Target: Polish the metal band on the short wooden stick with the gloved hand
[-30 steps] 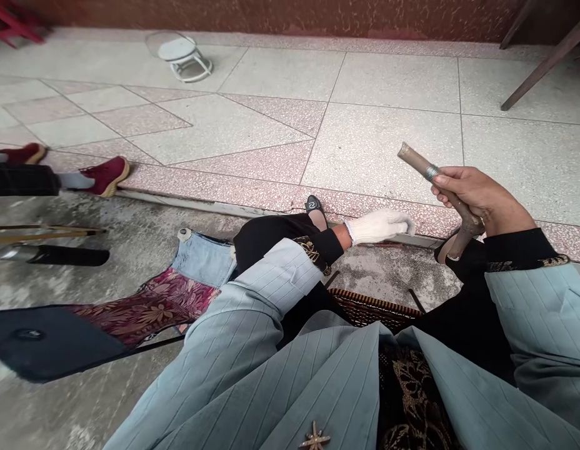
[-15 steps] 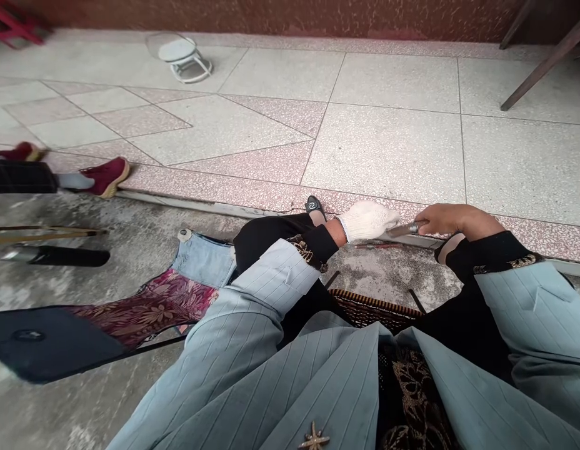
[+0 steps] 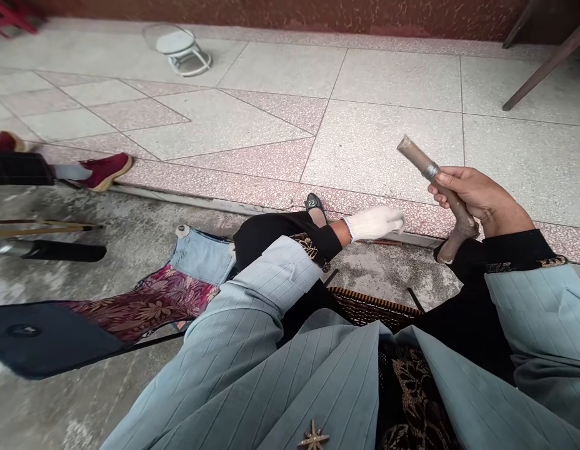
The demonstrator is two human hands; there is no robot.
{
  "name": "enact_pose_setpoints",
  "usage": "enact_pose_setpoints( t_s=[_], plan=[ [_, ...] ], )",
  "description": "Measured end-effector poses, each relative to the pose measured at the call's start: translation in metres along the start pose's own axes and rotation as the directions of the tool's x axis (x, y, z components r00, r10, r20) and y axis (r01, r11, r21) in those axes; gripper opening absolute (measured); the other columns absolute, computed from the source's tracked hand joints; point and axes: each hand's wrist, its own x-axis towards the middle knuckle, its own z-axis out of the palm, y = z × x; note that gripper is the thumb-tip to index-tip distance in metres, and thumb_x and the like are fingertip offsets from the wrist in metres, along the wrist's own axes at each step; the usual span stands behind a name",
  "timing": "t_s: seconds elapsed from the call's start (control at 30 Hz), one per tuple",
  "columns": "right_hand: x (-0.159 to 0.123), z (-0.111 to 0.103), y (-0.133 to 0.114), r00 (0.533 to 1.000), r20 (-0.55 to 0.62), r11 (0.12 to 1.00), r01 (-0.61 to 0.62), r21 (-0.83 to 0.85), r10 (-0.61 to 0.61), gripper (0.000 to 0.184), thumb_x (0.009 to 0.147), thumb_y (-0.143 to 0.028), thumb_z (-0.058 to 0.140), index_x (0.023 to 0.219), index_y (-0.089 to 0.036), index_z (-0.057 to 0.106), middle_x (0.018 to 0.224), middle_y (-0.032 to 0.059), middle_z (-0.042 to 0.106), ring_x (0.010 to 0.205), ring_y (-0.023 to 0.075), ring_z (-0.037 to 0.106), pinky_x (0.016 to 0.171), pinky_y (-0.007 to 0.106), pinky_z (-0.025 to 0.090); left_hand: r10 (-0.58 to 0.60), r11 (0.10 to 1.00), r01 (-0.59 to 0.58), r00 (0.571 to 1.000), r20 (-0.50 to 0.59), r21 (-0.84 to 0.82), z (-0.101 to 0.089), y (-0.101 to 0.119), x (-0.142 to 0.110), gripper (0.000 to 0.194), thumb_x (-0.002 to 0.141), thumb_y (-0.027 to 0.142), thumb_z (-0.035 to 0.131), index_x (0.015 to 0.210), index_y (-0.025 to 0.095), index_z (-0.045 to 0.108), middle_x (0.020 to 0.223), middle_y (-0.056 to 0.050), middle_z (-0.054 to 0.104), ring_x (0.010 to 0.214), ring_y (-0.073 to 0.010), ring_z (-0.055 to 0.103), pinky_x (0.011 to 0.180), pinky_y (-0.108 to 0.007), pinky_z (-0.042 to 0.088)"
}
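Note:
My right hand (image 3: 477, 190), bare, is closed round a brown stick-like tool handle (image 3: 416, 156) with a shiny metal band. Its blunt end points up and left, over the tiled step. The lower part runs under my palm towards my right foot, where its end is hard to tell from the foot. To the left, my left hand (image 3: 377, 224) wears a white knitted glove. Its fingers are curled together above the step's edge, apart from the handle; whatever they hold, if anything, is hidden.
Below me is a woven basket-like rim (image 3: 365, 306). At my left lies a patchwork cloth piece (image 3: 172, 300) with denim and floral parts. A black-handled object (image 3: 65, 250) is on the concrete. Another person's red shoe (image 3: 107, 170) rests at the step's edge. A small white stool (image 3: 182, 50) stands behind.
My right hand has lifted the handle up and away from my gloved left hand, turning its end upward. The left hand has stayed nearly in place.

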Motion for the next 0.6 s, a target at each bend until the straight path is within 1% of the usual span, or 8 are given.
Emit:
enact_pose_setpoints(
  t_s=[0.1,0.2,0.3,0.37,0.43,0.5,0.57,0.6],
  plan=[
    [0.011,0.004,0.01,0.99,-0.138,0.981,-0.052,-0.189,0.026,0.032,0.085,-0.045,0.058,0.101,-0.017,0.065,0.078,0.0063,0.06,0.061,0.014,0.05,0.056,0.029,0.042,0.086,0.995,-0.081,0.992,0.094,-0.053,0.0,0.008,-0.002,0.027,0.093,0.028,0.041,0.089,0.015,0.065,0.088,-0.004,0.065,0.079,-0.015,0.055,0.077,-0.025,0.04],
    [0.019,0.009,0.017,0.975,-0.216,0.8,-0.174,-0.574,0.056,0.033,0.083,-0.042,0.058,0.103,-0.018,0.067,0.079,0.0065,0.062,0.063,0.0166,0.053,0.057,0.03,0.039,0.109,0.994,-0.11,0.992,0.072,0.016,-0.005,0.013,-0.007,0.031,0.094,0.03,0.039,0.094,0.015,0.065,0.09,-0.004,0.066,0.081,-0.0169,0.056,0.075,-0.027,0.04],
    [0.022,0.016,0.022,0.982,-0.155,0.57,-0.189,-0.799,0.109,0.034,0.085,-0.042,0.053,0.107,-0.02,0.068,0.085,0.0084,0.065,0.069,0.0198,0.056,0.058,0.031,0.037,0.059,0.985,-0.064,0.998,0.031,0.162,-0.013,0.015,-0.012,0.032,0.095,0.032,0.037,0.1,0.016,0.065,0.09,-0.005,0.067,0.08,-0.0179,0.057,0.073,-0.027,0.04],
    [0.021,0.021,0.024,0.979,-0.042,0.496,-0.139,-0.857,0.201,0.033,0.086,-0.041,0.052,0.106,-0.02,0.068,0.09,0.0096,0.067,0.073,0.0211,0.057,0.06,0.032,0.038,0.018,0.963,-0.016,1.0,-0.006,0.268,-0.017,0.014,-0.014,0.033,0.096,0.032,0.036,0.105,0.017,0.064,0.09,-0.006,0.067,0.078,-0.0174,0.058,0.07,-0.027,0.039],
    [0.019,0.025,0.024,0.942,0.152,0.514,-0.026,-0.858,0.301,0.03,0.084,-0.039,0.057,0.103,-0.021,0.07,0.092,0.0093,0.069,0.075,0.0218,0.059,0.062,0.031,0.039,-0.022,0.93,0.043,0.998,-0.062,0.366,-0.022,0.011,-0.016,0.033,0.097,0.031,0.035,0.108,0.018,0.063,0.088,-0.005,0.067,0.074,-0.0167,0.058,0.066,-0.027,0.038],
    [0.015,0.025,0.021,0.853,0.402,0.631,0.115,-0.767,0.333,0.03,0.08,-0.041,0.062,0.101,-0.022,0.073,0.092,0.0071,0.07,0.078,0.0217,0.06,0.066,0.031,0.042,-0.06,0.888,0.109,0.991,-0.121,0.447,-0.027,0.007,-0.017,0.033,0.097,0.03,0.034,0.109,0.019,0.063,0.087,-0.005,0.067,0.072,-0.0167,0.058,0.063,-0.026,0.036],
    [0.009,0.022,0.013,0.759,0.593,0.769,0.202,-0.606,0.268,0.036,0.078,-0.045,0.064,0.106,-0.024,0.074,0.093,0.0046,0.071,0.08,0.0211,0.06,0.07,0.031,0.043,-0.097,0.862,0.17,0.98,-0.175,0.477,-0.033,0.001,-0.018,0.033,0.098,0.032,0.035,0.107,0.019,0.063,0.086,-0.005,0.067,0.072,-0.0171,0.059,0.062,-0.026,0.035],
    [0.005,0.019,0.007,0.735,0.643,0.821,0.221,-0.526,0.214,0.04,0.078,-0.047,0.065,0.11,-0.025,0.073,0.094,0.0037,0.071,0.082,0.0208,0.06,0.072,0.031,0.044,-0.102,0.865,0.181,0.977,-0.19,0.467,-0.035,-0.001,-0.018,0.033,0.098,0.033,0.035,0.107,0.019,0.063,0.085,-0.005,0.067,0.073,-0.0172,0.059,0.062,-0.026,0.036]
  ],
)
